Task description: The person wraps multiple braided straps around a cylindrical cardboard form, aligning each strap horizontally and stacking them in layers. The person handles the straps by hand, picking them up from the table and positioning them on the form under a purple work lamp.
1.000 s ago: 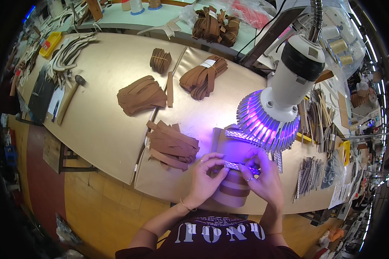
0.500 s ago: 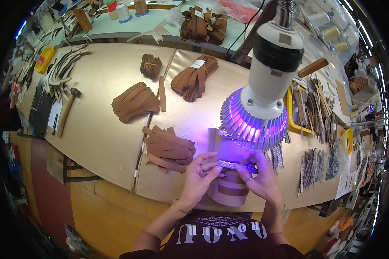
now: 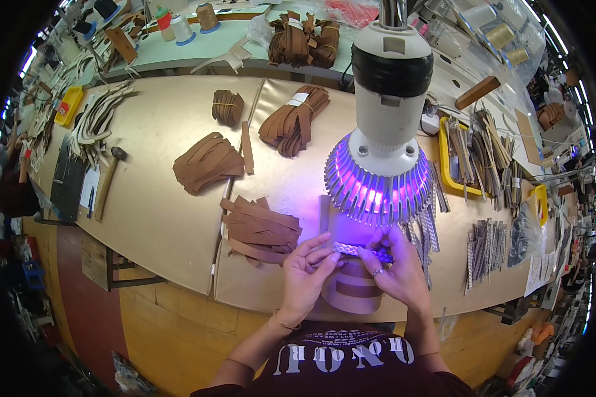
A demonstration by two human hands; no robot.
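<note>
1. We hold a narrow braided strip with a silvery sheen [image 3: 363, 251] between both hands, level and crosswise, just under the violet glow of a white lamp with a ribbed metal collar [image 3: 383, 142].
2. Our left hand [image 3: 308, 272] pinches the strip's left end, its grip clamped on it between thumb and fingertips; our right hand [image 3: 396, 269] clamps the right end the same way, a ring showing on one finger.
3. The strip sits above a curved brown leather piece [image 3: 353, 292] that lies at the near edge of the tan worktop [image 3: 159, 218], directly in front of us.
4. Just left of our left hand lies a loose heap of flat brown leather strips [image 3: 258, 228]; farther back on the worktop rest a fanned pile of brown strips [image 3: 206, 161], a small bundle bound with a band [image 3: 228, 106] and a larger bundle tied with a white tag [image 3: 295, 121].
5. To the right of the lamp, a yellow tray [image 3: 446, 173] holds long thin pieces, and a spread of grey braided strips [image 3: 487, 242] lies on the worktop beyond our right hand.
6. A wooden-handled hammer [image 3: 106, 181] rests near the worktop's far left edge, well apart from our hands.
</note>
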